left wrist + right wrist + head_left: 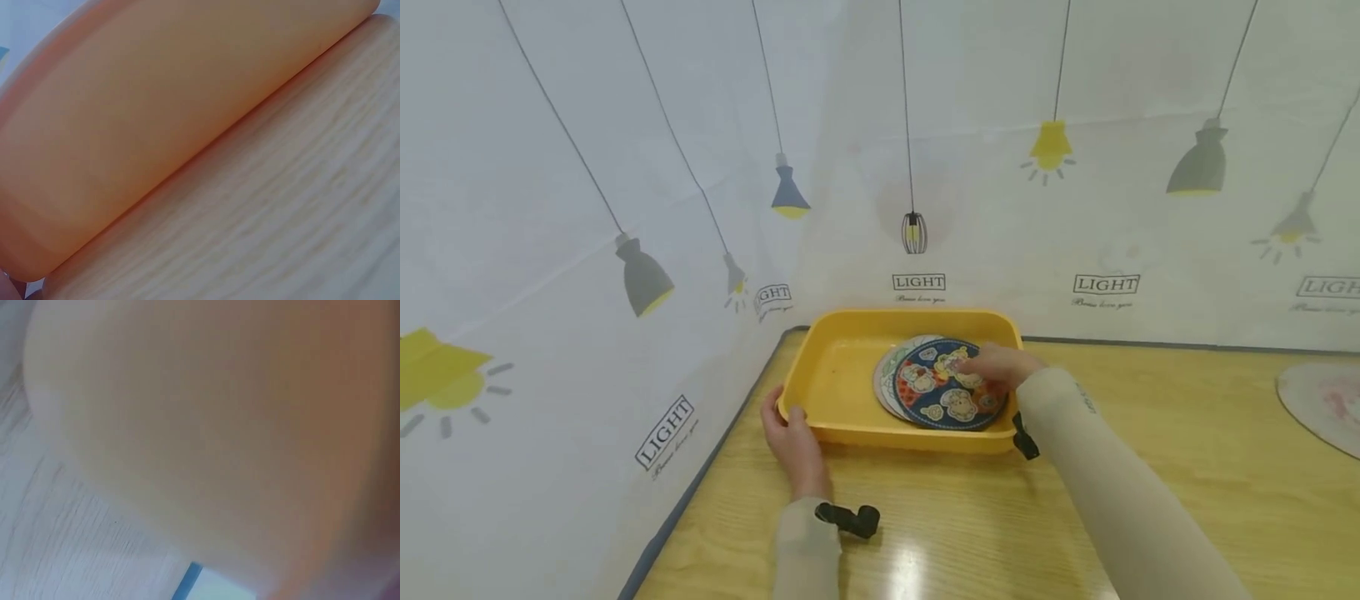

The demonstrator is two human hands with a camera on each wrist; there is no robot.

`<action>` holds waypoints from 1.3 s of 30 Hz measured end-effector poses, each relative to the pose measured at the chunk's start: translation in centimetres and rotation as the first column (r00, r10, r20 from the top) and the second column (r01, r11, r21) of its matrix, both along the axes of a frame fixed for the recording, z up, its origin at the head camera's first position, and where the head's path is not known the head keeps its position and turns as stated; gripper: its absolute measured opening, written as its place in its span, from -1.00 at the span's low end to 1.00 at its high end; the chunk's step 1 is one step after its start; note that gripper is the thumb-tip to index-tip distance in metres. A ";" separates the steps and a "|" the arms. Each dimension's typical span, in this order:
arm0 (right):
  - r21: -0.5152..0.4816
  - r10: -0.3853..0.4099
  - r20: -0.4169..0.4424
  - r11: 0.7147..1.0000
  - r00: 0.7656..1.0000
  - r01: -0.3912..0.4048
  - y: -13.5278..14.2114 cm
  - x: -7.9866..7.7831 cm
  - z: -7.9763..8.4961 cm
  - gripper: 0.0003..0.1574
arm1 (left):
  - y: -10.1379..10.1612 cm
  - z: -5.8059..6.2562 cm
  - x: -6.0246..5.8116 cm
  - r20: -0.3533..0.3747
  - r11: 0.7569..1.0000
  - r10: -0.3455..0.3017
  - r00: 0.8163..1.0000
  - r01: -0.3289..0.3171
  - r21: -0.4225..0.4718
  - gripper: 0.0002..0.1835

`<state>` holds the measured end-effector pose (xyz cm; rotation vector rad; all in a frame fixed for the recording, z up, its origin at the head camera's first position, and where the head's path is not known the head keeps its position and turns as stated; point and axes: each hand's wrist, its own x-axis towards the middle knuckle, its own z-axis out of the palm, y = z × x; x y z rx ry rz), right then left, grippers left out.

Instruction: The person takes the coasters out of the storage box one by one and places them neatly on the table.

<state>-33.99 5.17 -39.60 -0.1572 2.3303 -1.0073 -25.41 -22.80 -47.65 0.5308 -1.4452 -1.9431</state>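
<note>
A yellow plastic tray [842,392] sits on the wooden table in the corner by the walls. My left hand [796,446] grips its near left corner, thumb over the rim. In the tray's right half are several overlapping round mats, the top one a dark blue mat [958,407] with cartoon bears. Paler mats [886,379] show past its left edge. Reaching over the tray's right side, my right hand [1003,367] holds the blue mat by its right edge; its lower fingers are hidden. Both wrist views show mostly tray wall [137,106] close up.
Another round pale mat [1318,404] with a pinkish print lies on the table [1157,417] at far right. White sheeting [850,150] printed with lamps stands behind and to the left of the tray. Black wrist straps [857,521] sit on both sleeves.
</note>
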 end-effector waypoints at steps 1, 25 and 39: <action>-0.008 0.035 -0.021 0.999 0.999 -0.036 0.2 -0.3 -0.5 -0.55 | 0.0 0.0 0.0 0.000 1.000 0.000 1.000 0.000 0.001 -0.50; -0.188 -0.117 -0.123 0.978 0.985 0.093 -0.1 -0.3 -2.1 -0.21 | 0.0 -0.1 0.1 0.020 1.000 -0.018 1.000 0.018 0.002 -0.52; -0.070 -0.161 -0.335 0.987 0.928 0.146 -0.4 0.1 -2.6 -0.31 | 0.0 0.0 0.1 0.035 1.000 -0.022 0.999 0.023 -0.019 -0.52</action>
